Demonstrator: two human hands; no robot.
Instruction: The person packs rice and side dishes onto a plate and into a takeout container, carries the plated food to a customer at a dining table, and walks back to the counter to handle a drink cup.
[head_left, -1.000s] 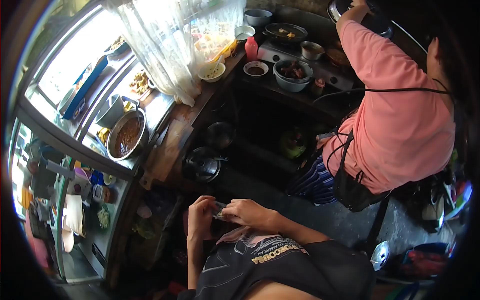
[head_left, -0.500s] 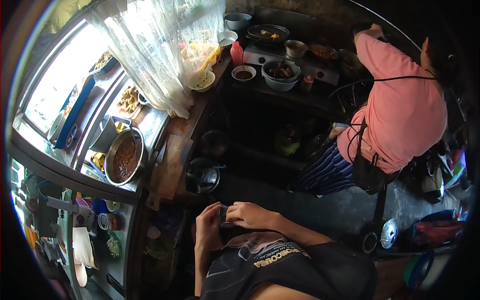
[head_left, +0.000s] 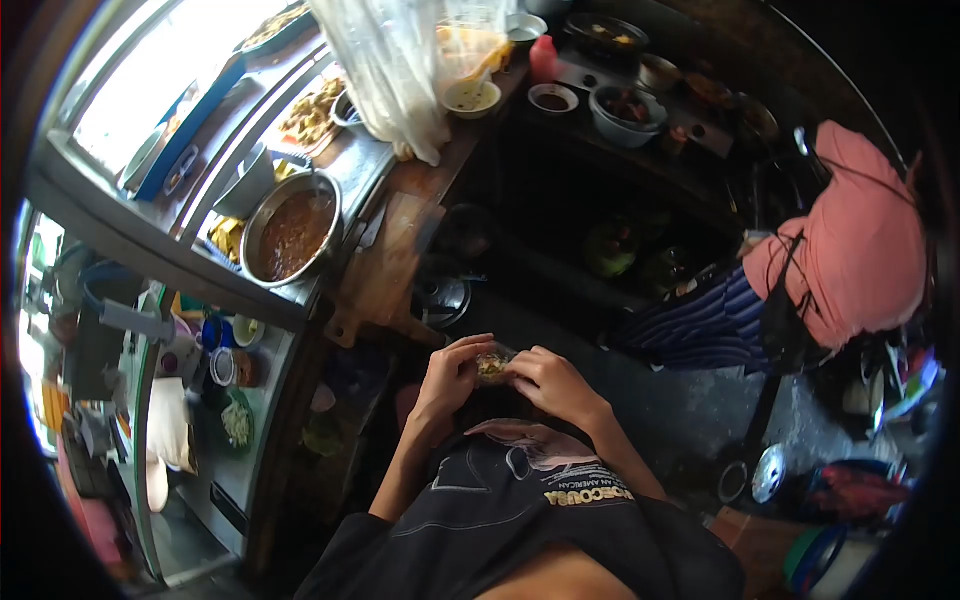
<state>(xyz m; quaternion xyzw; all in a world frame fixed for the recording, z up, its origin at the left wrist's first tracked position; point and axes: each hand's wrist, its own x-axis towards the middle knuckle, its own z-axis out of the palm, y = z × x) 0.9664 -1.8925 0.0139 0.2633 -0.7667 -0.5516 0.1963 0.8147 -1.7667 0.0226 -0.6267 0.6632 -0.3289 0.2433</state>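
Between my two hands, in front of my chest, is a small clear plastic packet point(head_left: 491, 367) with yellowish and greenish bits of food in it. Whether it is a bag or a cup is hard to make out. My left hand point(head_left: 450, 377) grips its left side with bent fingers. On the other side, my right hand point(head_left: 553, 383) pinches its edge. A wooden cutting board point(head_left: 392, 262) lies on the counter ahead of my left hand, with a knife blade point(head_left: 374, 226) beside it.
A steel pot of brown stew point(head_left: 292, 235) stands on the left counter. Glass shelves with food line the left side. Bowls and pans, among them a grey bowl point(head_left: 628, 115), sit by the stove at the back. A person in a pink shirt point(head_left: 868, 240) stands at the right.
My view has shifted, so the counter and stove appear higher and further right. My hands have turned the packet so its food contents show. The person in pink has lowered the raised arm.
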